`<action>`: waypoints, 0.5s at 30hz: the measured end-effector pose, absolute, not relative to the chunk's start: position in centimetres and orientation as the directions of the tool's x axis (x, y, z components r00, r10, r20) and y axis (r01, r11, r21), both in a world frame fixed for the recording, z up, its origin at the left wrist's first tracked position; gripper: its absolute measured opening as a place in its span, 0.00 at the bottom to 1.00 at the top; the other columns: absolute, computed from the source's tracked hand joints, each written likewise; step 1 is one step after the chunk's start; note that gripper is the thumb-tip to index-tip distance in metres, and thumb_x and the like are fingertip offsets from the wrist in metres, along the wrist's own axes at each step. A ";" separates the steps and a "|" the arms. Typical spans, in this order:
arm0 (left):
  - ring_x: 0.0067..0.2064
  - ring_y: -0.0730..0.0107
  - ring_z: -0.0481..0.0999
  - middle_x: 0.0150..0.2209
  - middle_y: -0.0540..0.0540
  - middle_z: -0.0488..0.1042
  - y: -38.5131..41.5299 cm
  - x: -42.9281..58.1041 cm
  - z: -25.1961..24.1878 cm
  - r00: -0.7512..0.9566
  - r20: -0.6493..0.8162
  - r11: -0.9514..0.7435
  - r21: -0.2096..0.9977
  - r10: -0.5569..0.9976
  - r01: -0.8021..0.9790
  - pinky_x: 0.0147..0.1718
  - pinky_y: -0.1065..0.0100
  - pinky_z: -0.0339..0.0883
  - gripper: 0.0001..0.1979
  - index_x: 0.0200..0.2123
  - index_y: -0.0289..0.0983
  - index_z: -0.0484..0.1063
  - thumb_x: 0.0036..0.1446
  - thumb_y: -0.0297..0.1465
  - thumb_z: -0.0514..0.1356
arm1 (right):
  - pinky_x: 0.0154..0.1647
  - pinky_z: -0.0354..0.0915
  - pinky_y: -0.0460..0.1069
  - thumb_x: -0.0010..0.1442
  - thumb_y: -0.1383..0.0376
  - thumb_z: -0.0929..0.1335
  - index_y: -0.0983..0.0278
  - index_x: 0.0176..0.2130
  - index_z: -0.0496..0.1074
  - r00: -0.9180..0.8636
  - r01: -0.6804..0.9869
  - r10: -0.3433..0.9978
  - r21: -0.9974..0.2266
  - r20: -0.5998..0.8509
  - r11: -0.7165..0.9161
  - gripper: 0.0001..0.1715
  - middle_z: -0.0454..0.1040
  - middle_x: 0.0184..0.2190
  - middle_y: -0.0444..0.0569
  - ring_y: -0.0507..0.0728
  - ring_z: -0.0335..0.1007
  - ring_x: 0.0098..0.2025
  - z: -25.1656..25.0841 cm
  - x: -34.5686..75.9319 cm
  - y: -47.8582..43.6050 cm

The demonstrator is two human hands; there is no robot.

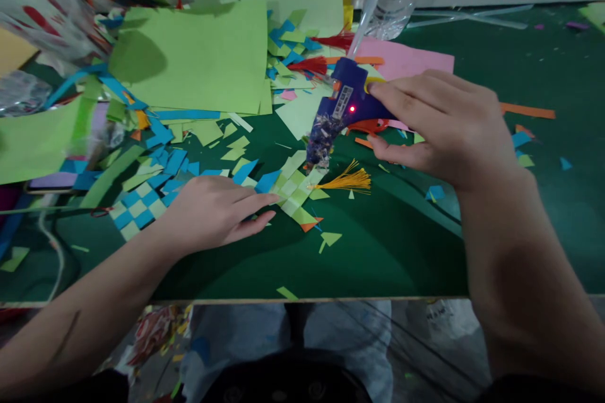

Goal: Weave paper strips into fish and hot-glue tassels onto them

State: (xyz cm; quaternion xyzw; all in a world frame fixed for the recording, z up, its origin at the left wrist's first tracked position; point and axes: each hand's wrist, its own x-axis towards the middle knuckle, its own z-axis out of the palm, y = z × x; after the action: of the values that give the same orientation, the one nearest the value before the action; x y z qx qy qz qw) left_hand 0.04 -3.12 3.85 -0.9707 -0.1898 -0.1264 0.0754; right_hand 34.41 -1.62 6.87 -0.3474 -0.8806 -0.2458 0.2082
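My right hand (435,119) is wrapped round a blue hot glue gun (338,101), a finger at its yellow trigger and a red light glowing on its side. A clear glue stick (371,9) sticks up from its back end. The clogged nozzle points down onto a woven green and blue paper piece (293,186), near the base of a yellow tassel (347,179). Whether the tip touches the paper, I cannot tell. My left hand (222,211) lies on the table with index finger and thumb stretched out and apart, fingertips at the woven piece's left edge.
Green paper sheets (198,56) and blue and green scraps crowd the left and back. Red tassels (309,65) and a pink sheet (401,62) lie behind the gun. A plastic bottle (394,6) stands at the back. A white cable (59,252) runs down the left.
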 end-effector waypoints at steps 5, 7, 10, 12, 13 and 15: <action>0.22 0.68 0.74 0.27 0.50 0.80 -3.1 0.1 3.9 0.895 0.279 -0.917 -0.096 0.348 0.386 0.20 0.65 0.59 0.09 0.43 0.40 0.76 0.65 0.34 0.57 | 0.48 0.72 0.56 0.64 0.56 0.68 0.63 0.61 0.63 -0.657 0.721 0.535 0.238 0.530 0.651 0.29 0.77 0.50 0.57 0.63 0.75 0.49 6.8 34.9 -1.4; 0.22 0.68 0.74 0.27 0.51 0.79 -3.1 0.1 3.9 0.896 0.276 -0.917 -0.099 0.349 0.387 0.20 0.64 0.60 0.09 0.43 0.40 0.75 0.66 0.35 0.56 | 0.49 0.72 0.56 0.65 0.57 0.68 0.63 0.60 0.64 -0.650 0.719 0.534 0.212 0.540 0.662 0.28 0.77 0.50 0.56 0.62 0.75 0.50 6.8 34.9 -1.4; 0.22 0.68 0.74 0.27 0.51 0.79 -3.1 0.0 3.9 0.897 0.270 -0.914 -0.110 0.351 0.391 0.20 0.64 0.60 0.10 0.43 0.40 0.75 0.66 0.35 0.56 | 0.51 0.73 0.56 0.66 0.60 0.67 0.61 0.60 0.65 -0.641 0.727 0.568 0.170 0.517 0.666 0.25 0.77 0.51 0.53 0.61 0.75 0.51 6.8 35.0 -1.4; 0.22 0.68 0.74 0.27 0.51 0.80 -3.2 0.0 3.8 0.896 0.268 -0.913 -0.113 0.353 0.393 0.20 0.64 0.60 0.09 0.44 0.41 0.75 0.66 0.35 0.56 | 0.51 0.73 0.55 0.66 0.61 0.66 0.61 0.59 0.66 -0.641 0.725 0.579 0.151 0.504 0.672 0.23 0.77 0.51 0.53 0.60 0.75 0.51 6.8 35.0 -1.4; 0.22 0.68 0.74 0.28 0.51 0.80 -3.2 0.0 3.8 0.896 0.269 -0.912 -0.113 0.354 0.394 0.20 0.65 0.60 0.09 0.44 0.41 0.75 0.66 0.35 0.56 | 0.50 0.73 0.55 0.66 0.61 0.66 0.62 0.59 0.67 -0.643 0.721 0.577 0.143 0.504 0.678 0.23 0.77 0.51 0.53 0.60 0.76 0.51 6.8 35.0 -1.4; 0.22 0.68 0.74 0.28 0.51 0.80 -3.2 0.0 3.8 0.895 0.270 -0.913 -0.108 0.355 0.394 0.20 0.65 0.59 0.09 0.44 0.41 0.75 0.66 0.35 0.56 | 0.50 0.73 0.55 0.66 0.61 0.66 0.62 0.59 0.68 -0.639 0.717 0.579 0.120 0.505 0.687 0.22 0.78 0.51 0.52 0.60 0.76 0.51 6.8 35.0 -1.4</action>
State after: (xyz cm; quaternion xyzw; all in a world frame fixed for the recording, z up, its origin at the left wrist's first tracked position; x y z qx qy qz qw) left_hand -0.04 -3.15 3.80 -0.9702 -0.1931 -0.1230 0.0800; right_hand 35.02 -1.40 6.80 -0.3635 -0.8917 -0.1568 0.2194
